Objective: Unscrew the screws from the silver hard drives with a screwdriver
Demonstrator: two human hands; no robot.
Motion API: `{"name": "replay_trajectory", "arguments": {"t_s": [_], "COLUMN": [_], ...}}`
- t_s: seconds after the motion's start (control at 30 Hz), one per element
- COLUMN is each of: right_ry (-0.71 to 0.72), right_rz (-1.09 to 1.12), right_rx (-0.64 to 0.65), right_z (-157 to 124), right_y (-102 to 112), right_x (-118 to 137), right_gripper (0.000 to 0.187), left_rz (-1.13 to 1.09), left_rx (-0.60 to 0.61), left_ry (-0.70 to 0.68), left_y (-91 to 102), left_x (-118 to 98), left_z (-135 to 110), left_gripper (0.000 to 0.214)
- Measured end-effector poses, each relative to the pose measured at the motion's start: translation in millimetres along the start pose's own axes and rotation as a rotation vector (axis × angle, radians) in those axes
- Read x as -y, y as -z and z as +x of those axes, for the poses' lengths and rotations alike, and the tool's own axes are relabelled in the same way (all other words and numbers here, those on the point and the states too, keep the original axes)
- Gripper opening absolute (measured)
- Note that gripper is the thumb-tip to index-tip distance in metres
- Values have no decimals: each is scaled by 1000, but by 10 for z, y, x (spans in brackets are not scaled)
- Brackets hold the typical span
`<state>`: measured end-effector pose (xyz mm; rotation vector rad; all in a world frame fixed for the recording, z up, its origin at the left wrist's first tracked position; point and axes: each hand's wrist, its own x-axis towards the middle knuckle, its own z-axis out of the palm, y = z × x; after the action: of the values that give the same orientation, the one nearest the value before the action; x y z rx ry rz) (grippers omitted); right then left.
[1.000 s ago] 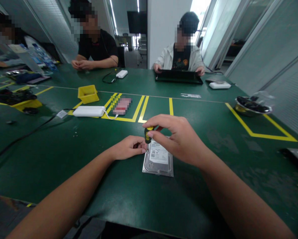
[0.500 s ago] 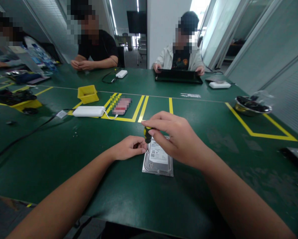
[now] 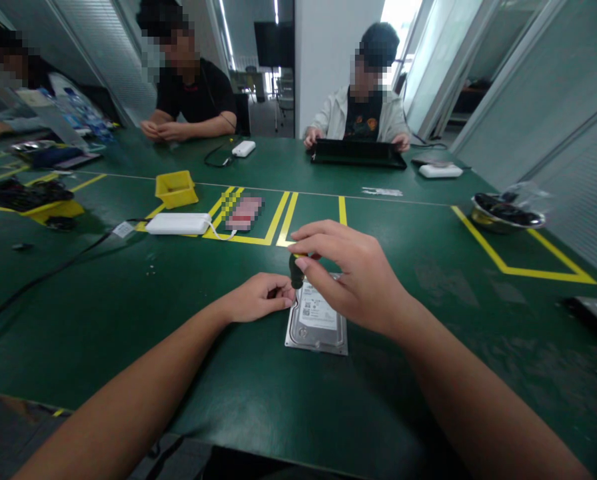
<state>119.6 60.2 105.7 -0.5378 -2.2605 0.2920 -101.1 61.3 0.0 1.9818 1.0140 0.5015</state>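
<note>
A silver hard drive (image 3: 317, 323) with a white label lies flat on the green table (image 3: 128, 313) in front of me. My right hand (image 3: 351, 277) is closed around the black and yellow handle of a small screwdriver (image 3: 295, 270), which stands upright at the drive's far left corner. My left hand (image 3: 258, 298) rests on the table at the drive's left edge, its fingers curled and pressed against that corner beside the screwdriver tip.
A white power bank (image 3: 178, 223) with a cable and a yellow bin (image 3: 176, 189) sit beyond to the left. A metal bowl (image 3: 506, 213) stands at the right. Two people sit across the table, one at a black tray (image 3: 357, 153). Yellow tape lines mark the table.
My right hand has turned slightly on the screwdriver handle, fingers shifting over its top. The left hand and the hard drive have stayed put.
</note>
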Motion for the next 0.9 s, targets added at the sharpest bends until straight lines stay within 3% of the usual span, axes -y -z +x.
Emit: {"name": "replay_trajectory", "arguments": {"t_s": [0.33,0.57,0.9], "right_ry": [47,38,79], "right_rz": [-21,-30,8], "right_rx": [-3,4,-44], "right_z": [6,-10,-6], "right_y": [-36,-14,-64], "right_x": [-45,-22,-77], "right_gripper": [13,24,15], "left_rz": [-11,24,11], "left_rx": [3,-22,1], "left_ry": [10,-20,3], "left_y": [-10,-14,-9], "left_x": [21,21,33], "left_z": [0,-1,2], "left_gripper": [19,19,21]}}
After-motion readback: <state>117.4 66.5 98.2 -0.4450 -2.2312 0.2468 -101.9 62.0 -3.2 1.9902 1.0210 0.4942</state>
